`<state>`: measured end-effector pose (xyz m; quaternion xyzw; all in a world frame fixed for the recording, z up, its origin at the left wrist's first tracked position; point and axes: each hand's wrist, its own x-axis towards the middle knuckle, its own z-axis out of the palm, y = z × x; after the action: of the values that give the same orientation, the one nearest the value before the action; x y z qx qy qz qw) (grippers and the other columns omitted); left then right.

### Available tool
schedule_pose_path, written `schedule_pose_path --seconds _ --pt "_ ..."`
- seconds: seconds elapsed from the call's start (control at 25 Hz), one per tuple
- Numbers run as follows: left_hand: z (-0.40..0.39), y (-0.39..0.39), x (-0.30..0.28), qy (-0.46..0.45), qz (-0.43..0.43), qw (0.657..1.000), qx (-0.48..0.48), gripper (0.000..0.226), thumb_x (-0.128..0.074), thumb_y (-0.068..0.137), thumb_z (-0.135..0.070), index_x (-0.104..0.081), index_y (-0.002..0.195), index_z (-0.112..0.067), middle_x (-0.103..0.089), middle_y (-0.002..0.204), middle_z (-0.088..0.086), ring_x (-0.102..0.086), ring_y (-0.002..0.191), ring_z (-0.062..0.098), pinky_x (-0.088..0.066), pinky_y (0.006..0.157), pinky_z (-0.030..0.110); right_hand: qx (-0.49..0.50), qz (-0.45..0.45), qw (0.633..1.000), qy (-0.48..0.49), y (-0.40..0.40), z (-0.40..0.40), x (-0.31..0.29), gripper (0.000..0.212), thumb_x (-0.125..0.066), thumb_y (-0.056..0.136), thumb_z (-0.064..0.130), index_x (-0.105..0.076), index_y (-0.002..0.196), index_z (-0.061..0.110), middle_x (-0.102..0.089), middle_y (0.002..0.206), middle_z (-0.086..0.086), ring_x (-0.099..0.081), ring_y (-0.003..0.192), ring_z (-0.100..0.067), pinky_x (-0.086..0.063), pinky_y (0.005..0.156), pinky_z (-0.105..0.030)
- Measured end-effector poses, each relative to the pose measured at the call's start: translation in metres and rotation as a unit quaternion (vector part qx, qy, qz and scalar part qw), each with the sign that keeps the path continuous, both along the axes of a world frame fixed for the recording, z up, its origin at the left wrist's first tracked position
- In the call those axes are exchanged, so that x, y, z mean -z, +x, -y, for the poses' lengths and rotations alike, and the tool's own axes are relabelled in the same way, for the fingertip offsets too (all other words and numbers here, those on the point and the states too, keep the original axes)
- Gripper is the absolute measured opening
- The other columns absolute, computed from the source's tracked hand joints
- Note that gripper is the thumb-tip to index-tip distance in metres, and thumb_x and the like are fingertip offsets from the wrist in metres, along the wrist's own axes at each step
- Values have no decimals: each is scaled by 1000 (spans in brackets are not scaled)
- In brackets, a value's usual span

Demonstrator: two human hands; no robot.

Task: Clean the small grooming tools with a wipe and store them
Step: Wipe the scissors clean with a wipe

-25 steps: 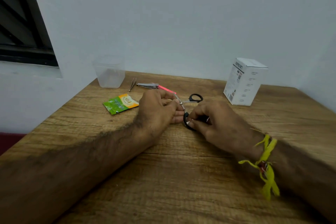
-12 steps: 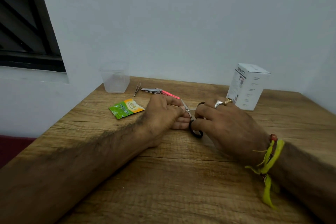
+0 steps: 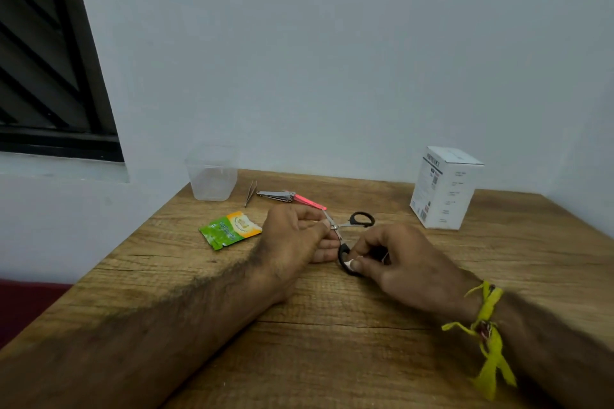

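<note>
The small scissors lay open on the table, the left hand pinching them at the pivot while the right hand pressed a scrap of white wipe against the near black handle loop. Cleaning looked only partly done: beyond the scissors, the tweezers and nail clipper still waited, nothing stored. Farther behind, the clear plastic container appeared empty. The torn wipe sachet lay left of the scissors, a closed white box off to their right.
</note>
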<state>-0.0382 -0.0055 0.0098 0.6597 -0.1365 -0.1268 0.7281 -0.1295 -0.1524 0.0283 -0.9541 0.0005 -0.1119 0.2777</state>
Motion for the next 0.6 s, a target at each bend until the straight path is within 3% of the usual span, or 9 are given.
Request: schedule_pose_path --seconds 0.04,0.12,0.2,0.28,0.36,0.48,0.6 --pt "0 1 -1 1 5 1000 7 12 -62 95 -2 -64 106 3 -74 83 21 -76 69 27 -61 62 32 11 21 999 32 -1 2 0 4 -73 88 21 -75 85 23 -70 82 10 -62 81 -3 -51 69 -24" --pt "0 -1 -5 15 31 999 34 11 -62 96 -4 -65 106 -1 -75 84 19 -76 72 26 -62 65 34 34 145 989 16 -2 8 0 6 -74 86 18 -74 86 23 -65 86 14 -58 83 2 -42 65 -18" --pt "-2 -3 -7 30 65 995 69 9 -61 97 -6 -67 104 -6 -75 84 16 -75 70 23 -62 65 34 28 221 974 -36 2 13 -2 7 -76 84 16 -73 88 22 -60 101 13 -53 92 4 -36 74 -12" --pt "-4 -5 -9 40 94 990 95 11 -61 97 -8 -67 106 -8 -75 83 15 -74 69 24 -62 64 34 16 196 979 -53 7 20 1 7 -77 83 18 -73 88 23 -61 111 13 -51 102 1 -35 82 -8" --pt "-5 -6 -11 45 115 988 95 14 -63 96 -10 -68 109 -10 -75 84 15 -72 68 23 -61 64 34 9 151 988 -12 8 23 3 8 -78 83 17 -74 85 23 -66 100 13 -57 95 -1 -38 74 -8" --pt "-7 -6 -10 12 98 992 78 16 -65 94 -11 -66 111 -10 -75 88 20 -72 69 25 -60 61 33 3 151 985 77 8 22 5 10 -79 81 12 -76 80 22 -67 86 8 -61 84 -7 -46 68 -16" --pt "-8 -7 -5 22 87 990 110 14 -68 91 -3 -68 105 -2 -75 88 21 -70 69 27 -61 70 36 27 150 979 132 10 23 8 8 -78 82 11 -76 80 18 -68 85 3 -63 82 -13 -52 70 -28"
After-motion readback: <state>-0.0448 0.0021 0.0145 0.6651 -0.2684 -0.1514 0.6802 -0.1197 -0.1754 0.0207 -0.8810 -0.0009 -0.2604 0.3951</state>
